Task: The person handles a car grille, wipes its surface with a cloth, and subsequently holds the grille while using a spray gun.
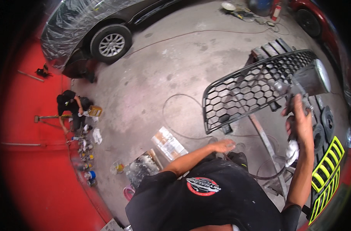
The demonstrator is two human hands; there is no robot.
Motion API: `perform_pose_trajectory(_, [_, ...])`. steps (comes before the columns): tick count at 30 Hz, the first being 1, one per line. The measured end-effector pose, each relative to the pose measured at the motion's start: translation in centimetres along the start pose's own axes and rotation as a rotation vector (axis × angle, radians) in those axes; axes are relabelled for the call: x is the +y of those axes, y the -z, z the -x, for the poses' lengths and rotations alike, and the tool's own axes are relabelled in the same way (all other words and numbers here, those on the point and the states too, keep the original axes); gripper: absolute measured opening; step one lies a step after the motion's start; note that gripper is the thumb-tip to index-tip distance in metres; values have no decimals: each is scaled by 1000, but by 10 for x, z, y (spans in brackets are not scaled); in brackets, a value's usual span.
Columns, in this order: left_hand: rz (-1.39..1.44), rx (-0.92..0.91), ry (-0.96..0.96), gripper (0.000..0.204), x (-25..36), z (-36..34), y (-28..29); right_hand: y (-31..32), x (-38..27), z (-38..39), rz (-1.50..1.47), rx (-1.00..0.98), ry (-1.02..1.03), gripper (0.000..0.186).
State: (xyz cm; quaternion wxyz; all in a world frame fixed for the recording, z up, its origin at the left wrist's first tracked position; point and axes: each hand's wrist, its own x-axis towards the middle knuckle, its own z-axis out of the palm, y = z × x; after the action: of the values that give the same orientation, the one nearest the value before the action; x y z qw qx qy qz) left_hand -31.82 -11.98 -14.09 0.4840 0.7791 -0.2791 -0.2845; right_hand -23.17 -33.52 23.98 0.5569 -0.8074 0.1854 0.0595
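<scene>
My right hand (300, 122) is wrapped round the handle of a spray gun (295, 87), whose dark cup (315, 78) with a pale round end points to the upper right. The gun overlaps the right part of a black honeycomb car grille (246, 89), tilted on a stand in front of me; whether they touch I cannot tell. A white rag (292, 153) hangs just below that hand, by the hose (266, 177). Close to my body, below the grille's lower left edge, my left hand (224, 146) is held out with nothing in it, fingers stretched and slightly blurred.
Yellow-green slatted trim pieces (327, 165) and black round parts (327, 117) are at the right. A metal stand leg (270, 148) and a looped hose cross the floor. Behind stands a plastic-covered car (83, 29). At the left a person (72, 106) crouches beside several cans (90, 175).
</scene>
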Motion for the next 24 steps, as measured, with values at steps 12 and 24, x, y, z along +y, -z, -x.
perform_pose_trajectory(12, [107, -101, 224, 57, 66, -29, 3, 206, 11, -117, -168, 178, 107, 54])
perform_pose_trajectory(24, [569, -16, 243, 43, 199, -125, 20, 379, 62, -268, -70, 441, 15, 57])
